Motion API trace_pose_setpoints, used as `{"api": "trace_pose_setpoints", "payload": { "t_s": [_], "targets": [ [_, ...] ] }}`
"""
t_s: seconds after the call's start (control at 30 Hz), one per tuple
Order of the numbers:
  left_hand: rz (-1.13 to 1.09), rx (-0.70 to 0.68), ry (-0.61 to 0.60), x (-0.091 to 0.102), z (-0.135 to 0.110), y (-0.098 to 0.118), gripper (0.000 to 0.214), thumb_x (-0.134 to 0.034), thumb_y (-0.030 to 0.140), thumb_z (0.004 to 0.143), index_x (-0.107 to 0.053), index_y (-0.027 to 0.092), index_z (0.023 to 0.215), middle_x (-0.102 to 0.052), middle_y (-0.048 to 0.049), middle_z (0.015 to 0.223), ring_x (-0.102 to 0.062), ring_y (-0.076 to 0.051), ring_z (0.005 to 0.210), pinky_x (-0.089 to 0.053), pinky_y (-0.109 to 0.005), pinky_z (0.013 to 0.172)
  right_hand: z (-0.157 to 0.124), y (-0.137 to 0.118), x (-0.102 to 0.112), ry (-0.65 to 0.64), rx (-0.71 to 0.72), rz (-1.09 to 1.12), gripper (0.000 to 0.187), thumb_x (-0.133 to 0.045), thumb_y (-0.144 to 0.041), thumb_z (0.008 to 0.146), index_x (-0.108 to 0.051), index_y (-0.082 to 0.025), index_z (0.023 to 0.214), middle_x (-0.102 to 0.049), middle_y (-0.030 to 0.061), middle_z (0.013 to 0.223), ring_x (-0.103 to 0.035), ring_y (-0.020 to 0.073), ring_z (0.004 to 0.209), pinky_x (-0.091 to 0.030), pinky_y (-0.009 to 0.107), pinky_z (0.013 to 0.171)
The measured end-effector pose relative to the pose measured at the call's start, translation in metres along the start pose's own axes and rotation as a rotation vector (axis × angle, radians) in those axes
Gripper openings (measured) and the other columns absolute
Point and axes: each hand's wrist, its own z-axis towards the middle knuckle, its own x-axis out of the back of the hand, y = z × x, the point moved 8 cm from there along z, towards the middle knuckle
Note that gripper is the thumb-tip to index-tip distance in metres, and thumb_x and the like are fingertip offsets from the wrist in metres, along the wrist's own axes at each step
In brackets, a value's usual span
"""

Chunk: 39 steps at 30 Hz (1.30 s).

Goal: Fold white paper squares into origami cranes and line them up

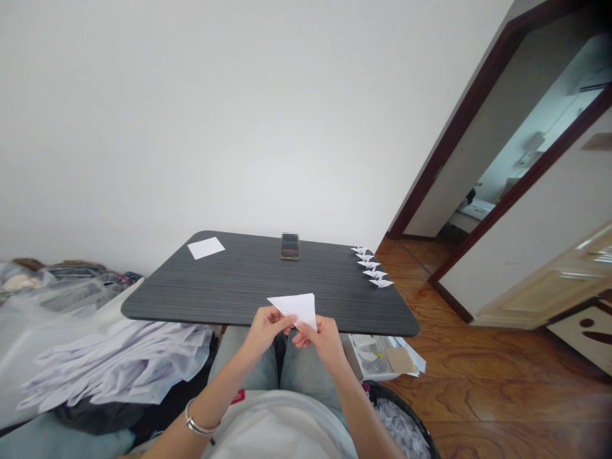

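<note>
Five folded papers (374,274) look finished, one sheet (206,248) lies unfolded, and left fingers (285,323) and right fingers (307,331) clamp a paper triangle (303,306) (seemingly early).

A dark table (229,287) bears a white sheet (206,248), a small device (290,246) and five folded papers (368,264).

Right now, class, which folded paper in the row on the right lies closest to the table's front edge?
The folded paper at the row's near end, furthest right in the picture; the other four run behind it toward the wall.
</note>
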Motion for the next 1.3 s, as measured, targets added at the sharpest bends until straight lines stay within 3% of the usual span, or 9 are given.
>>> {"api": "trace_pose_setpoints", "payload": {
  "t_s": [0.37,0.53,0.6,0.73,0.83,1.0,1.3],
  "targets": [
    [0.058,-0.113,0.108,0.037,0.006,0.029,0.025,-0.066,0.030,0.066,-0.055,0.012,0.052,-0.056,0.0014,0.050,-0.047,-0.007,0.047,-0.037,-0.019,0.049,-0.001,0.001,0.003,0.034,-0.027,-0.009,0.032,-0.065,-0.043,0.066,-0.061,-0.012,0.058,-0.067,0.0054,0.051,-0.058,0.0127,0.041,-0.044,0.021,0.043],
    [0.029,-0.175,0.270,0.065,0.006,0.038,0.024,-0.067,0.031,0.065,-0.054,0.013,0.054,-0.056,0.0011,0.054,-0.047,-0.007,0.049,-0.040,-0.019,0.051,-0.002,0.001,0.007,0.042,-0.040,-0.001,0.032,-0.065,-0.043,0.065,-0.060,-0.013,0.057,-0.066,0.0047,0.050,-0.058,0.0121,0.041,-0.044,0.021,0.042],
    [0.016,-0.163,0.273,0.069,0.005,0.039,0.022,-0.067,0.032,0.065,-0.057,0.013,0.059,-0.059,-0.0007,0.057,-0.051,-0.009,0.052,-0.042,-0.020,0.054,-0.003,-0.001,0.010,0.050,-0.042,-0.004,0.032,-0.065,-0.044,0.066,-0.061,-0.013,0.056,-0.066,0.0045,0.050,-0.058,0.0121,0.041,-0.044,0.021,0.043],
    [-0.017,-0.102,0.110,0.050,0.003,0.036,0.028,-0.062,0.037,0.070,-0.064,0.011,0.080,-0.064,-0.0053,0.068,-0.056,-0.012,0.059,-0.044,-0.022,0.055,-0.007,-0.008,0.009,0.045,-0.039,0.004,0.031,-0.065,-0.044,0.066,-0.061,-0.013,0.059,-0.066,0.0045,0.051,-0.058,0.0122,0.041,-0.044,0.022,0.044],
    [-0.015,-0.050,-0.019,0.028,-0.001,0.033,0.029,-0.071,0.026,0.061,-0.063,0.012,0.084,-0.065,-0.0038,0.070,-0.057,-0.011,0.061,-0.044,-0.020,0.055,-0.009,-0.011,0.007,0.030,-0.042,0.024,0.031,-0.065,-0.044,0.065,-0.061,-0.013,0.060,-0.066,0.0041,0.050,-0.057,0.0121,0.040,-0.044,0.021,0.043],
    [-0.029,-0.047,0.023,0.019,-0.006,0.041,0.025,-0.071,0.026,0.062,-0.063,0.011,0.081,-0.064,-0.0032,0.064,-0.056,-0.011,0.056,-0.045,-0.020,0.051,-0.011,-0.014,0.004,0.024,-0.042,0.041,0.031,-0.066,-0.044,0.064,-0.061,-0.014,0.060,-0.066,0.0037,0.049,-0.056,0.0118,0.039,-0.044,0.021,0.042],
    [0.039,-0.040,0.100,0.027,-0.007,0.044,0.023,-0.067,0.034,0.064,-0.061,0.012,0.062,-0.062,-0.0019,0.052,-0.055,-0.010,0.047,-0.045,-0.019,0.044,-0.016,-0.027,0.004,0.037,0.022,-0.032,0.026,-0.064,-0.039,0.069,-0.063,-0.014,0.062,-0.067,0.0046,0.054,-0.058,0.0135,0.046,-0.046,0.024,0.048]
  ]
}}
